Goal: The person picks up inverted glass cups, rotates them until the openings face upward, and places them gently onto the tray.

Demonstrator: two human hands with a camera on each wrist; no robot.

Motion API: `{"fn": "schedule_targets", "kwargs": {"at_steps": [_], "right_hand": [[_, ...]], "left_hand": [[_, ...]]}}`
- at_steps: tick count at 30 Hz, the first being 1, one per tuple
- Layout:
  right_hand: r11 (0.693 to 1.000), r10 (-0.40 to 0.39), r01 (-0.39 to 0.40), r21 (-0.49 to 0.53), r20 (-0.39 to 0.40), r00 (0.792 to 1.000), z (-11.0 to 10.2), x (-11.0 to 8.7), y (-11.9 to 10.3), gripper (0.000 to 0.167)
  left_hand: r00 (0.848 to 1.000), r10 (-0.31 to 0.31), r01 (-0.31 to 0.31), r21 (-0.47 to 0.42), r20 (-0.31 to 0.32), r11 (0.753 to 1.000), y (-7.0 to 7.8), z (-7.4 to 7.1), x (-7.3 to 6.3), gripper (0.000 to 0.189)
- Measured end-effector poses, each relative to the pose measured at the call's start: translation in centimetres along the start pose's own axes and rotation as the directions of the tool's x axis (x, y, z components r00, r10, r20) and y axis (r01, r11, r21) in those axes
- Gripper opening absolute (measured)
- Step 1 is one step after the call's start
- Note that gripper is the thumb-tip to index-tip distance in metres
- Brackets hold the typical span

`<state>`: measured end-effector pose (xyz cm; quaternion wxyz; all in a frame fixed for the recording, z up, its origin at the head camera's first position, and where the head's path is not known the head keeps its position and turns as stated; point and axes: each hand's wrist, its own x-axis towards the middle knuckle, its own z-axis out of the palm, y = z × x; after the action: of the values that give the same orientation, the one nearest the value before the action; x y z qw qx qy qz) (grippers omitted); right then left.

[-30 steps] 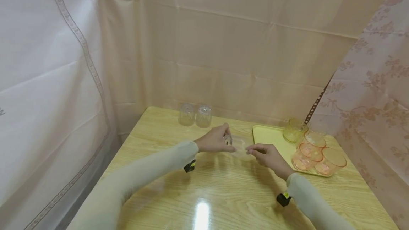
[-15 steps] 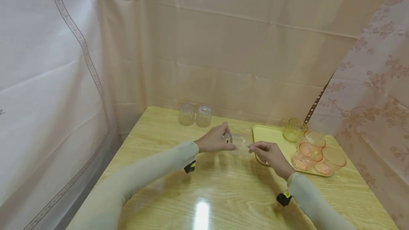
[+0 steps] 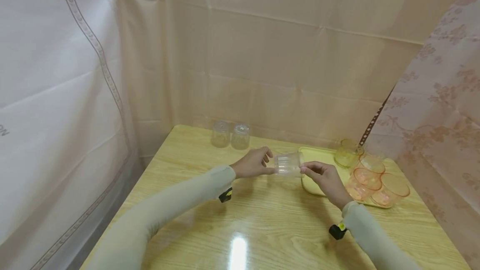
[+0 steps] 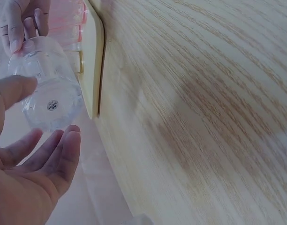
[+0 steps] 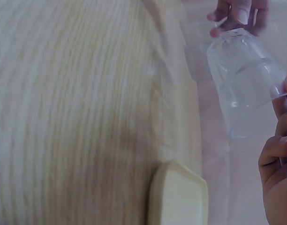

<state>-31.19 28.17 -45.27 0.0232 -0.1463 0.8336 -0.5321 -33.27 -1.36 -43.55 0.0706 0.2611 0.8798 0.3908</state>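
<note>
A clear plastic cup lies on its side in the air, its round base facing my left hand and its mouth facing my right hand. My right hand pinches the rim between thumb and fingers. Beside the base, my left hand has its thumb and fingers spread apart, the thumb tip right at the cup's edge. In the left wrist view a small dark round mark shows on the cup's base. From the right wrist, the see-through cup spans the space between both hands.
Two clear cups stand upside down at the table's back edge. A yellow tray on the right bears a yellow cup and several orange-tinted cups. Curtains hang behind and at both sides of the wooden table.
The cup has moved to the right with my right hand, its base coming out from between my left fingers. My left hand has loosened and stays nearly in place.
</note>
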Motion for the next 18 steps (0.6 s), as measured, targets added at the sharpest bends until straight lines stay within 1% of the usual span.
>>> {"fn": "schedule_targets", "kwargs": {"at_steps": [4, 7, 9, 14, 18], "right_hand": [[0.994, -0.045, 0.043, -0.098, -0.023, 0.999, -0.6, 0.1, -0.3, 0.037], [0.983, -0.087, 0.08, -0.163, -0.034, 0.996, -0.8, 0.1, -0.6, 0.034], [0.973, -0.116, 0.105, -0.206, -0.041, 0.992, -0.9, 0.1, -0.7, 0.031], [0.936, -0.181, 0.154, -0.316, -0.059, 0.982, -1.3, 0.2, -0.9, 0.024], [0.891, -0.233, 0.188, -0.414, -0.059, 0.971, -1.7, 0.2, -1.0, 0.021]], "left_hand": [[1.0, 0.009, -0.008, 0.053, -0.01, 0.999, 0.0, 0.2, 0.2, 0.033], [1.0, 0.017, -0.017, 0.077, -0.001, 0.997, 0.0, 0.5, 0.3, 0.017], [1.0, 0.028, -0.029, 0.091, 0.011, 0.995, 0.0, 0.8, 0.5, 0.01], [0.997, 0.062, -0.067, 0.137, 0.038, 0.988, 0.3, 1.9, 0.8, 0.007], [0.995, 0.09, -0.097, 0.167, 0.049, 0.981, 0.7, 2.9, 1.3, 0.009]]}}
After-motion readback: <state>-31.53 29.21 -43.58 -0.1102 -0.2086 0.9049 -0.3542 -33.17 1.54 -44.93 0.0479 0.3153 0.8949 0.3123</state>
